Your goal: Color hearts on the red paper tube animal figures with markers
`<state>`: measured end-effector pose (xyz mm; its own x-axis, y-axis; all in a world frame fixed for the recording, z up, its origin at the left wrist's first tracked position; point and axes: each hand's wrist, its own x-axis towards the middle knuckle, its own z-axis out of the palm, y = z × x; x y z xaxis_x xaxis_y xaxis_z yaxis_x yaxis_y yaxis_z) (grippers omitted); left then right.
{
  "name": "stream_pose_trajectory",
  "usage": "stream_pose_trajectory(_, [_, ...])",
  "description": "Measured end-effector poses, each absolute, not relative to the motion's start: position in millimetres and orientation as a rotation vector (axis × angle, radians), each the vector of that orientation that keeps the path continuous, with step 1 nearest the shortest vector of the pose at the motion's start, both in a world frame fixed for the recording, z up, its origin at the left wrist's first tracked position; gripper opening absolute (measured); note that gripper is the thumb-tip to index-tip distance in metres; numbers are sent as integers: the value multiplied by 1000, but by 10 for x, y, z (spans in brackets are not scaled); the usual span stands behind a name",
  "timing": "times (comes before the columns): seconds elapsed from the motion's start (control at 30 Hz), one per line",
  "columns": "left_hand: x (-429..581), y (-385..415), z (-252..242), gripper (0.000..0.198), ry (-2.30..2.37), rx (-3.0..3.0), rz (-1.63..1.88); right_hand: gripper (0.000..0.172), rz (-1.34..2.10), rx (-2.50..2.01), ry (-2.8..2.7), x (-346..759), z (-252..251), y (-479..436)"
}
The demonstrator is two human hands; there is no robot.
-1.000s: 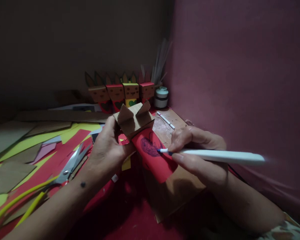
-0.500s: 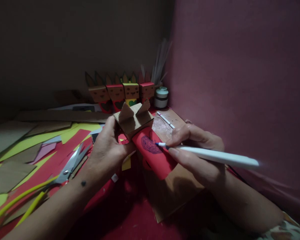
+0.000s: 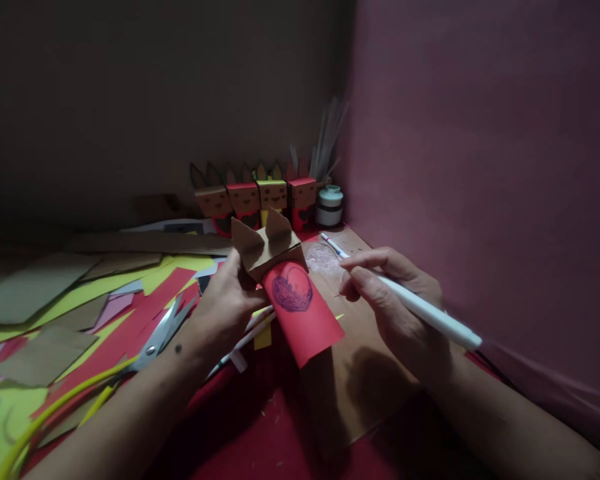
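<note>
My left hand [image 3: 227,290] grips a cardboard figure by its box-shaped head [image 3: 273,252], which has two pointed ears. Below the head extends a red paper tube body [image 3: 313,327], tilted toward me. On the tube is a heart drawing [image 3: 294,290], its left and lower parts scribbled in dark purple and its upper right still plain red. My right hand [image 3: 397,300] is closed round a white marker [image 3: 430,312], apart from the tube. The marker's tip is hidden behind my fingers.
Several similar eared figures [image 3: 243,200] stand at the back beside a small white jar [image 3: 329,205]. Yellow-handled scissors [image 3: 153,350] lie on coloured paper and cardboard scraps at left. Another marker [image 3: 333,244] rests on the cardboard sheet [image 3: 380,400]. A pink wall [image 3: 480,167] borders the right.
The marker tip has come off the heart, and my right hand has drawn back from the tube. My left hand has turned the figure, so the whole heart shows.
</note>
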<state>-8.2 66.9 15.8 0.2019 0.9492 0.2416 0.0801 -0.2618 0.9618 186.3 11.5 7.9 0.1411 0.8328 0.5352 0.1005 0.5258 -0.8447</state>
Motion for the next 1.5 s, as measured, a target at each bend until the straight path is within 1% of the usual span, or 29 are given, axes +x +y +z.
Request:
stream_pose_trajectory(0.17, [-121, 705, 129, 59, 960, 1365, 1140, 15, 710, -887, -1255, 1886, -24, 230])
stream_pose_trajectory(0.3, [-131, 683, 124, 59, 897, 1378, 1076, 32, 834, -875, -1262, 1893, -89, 309])
stream_pose_trajectory(0.5, [-167, 679, 102, 73, 850, 1342, 1023, 56, 1029, -736, -1357, 1891, -196, 421])
stream_pose_trajectory(0.6, [-176, 668, 130, 74, 835, 1355, 1011, 65, 1044, -649, -1424, 1881, -240, 464])
stream_pose_trajectory(0.73, [-158, 662, 112, 69, 728, 1352, 1017, 64, 1093, -692, -1419, 1839, -285, 464])
stream_pose_trajectory(0.9, [-103, 676, 37, 85, 655, 1279, 1073, 61, 1075, -747, -1315, 1802, -396, 468])
stream_pose_trajectory(1.07, [-56, 725, -27, 92, 793, 1304, 1212, 63, 882, -715, -1305, 1807, -463, 556])
stream_pose_trajectory(1.13, [-63, 749, -71, 85, 855, 1266, 1248, 67, 787, -708, -1285, 1807, -470, 599])
stream_pose_trajectory(1.23, [-94, 770, -136, 53, 903, 1235, 1232, 69, 689, -702, -1248, 1812, -480, 663])
stream_pose_trajectory(1.3, [-105, 769, -170, 38, 896, 1226, 1182, 69, 648, -708, -1232, 1822, -492, 702])
stream_pose_trajectory(1.37, [-96, 758, -197, 36, 878, 1209, 1140, 70, 624, -719, -1220, 1833, -503, 734])
stream_pose_trajectory(1.5, [-48, 746, -255, 39, 841, 1182, 1138, 67, 634, -732, -1193, 1849, -486, 750])
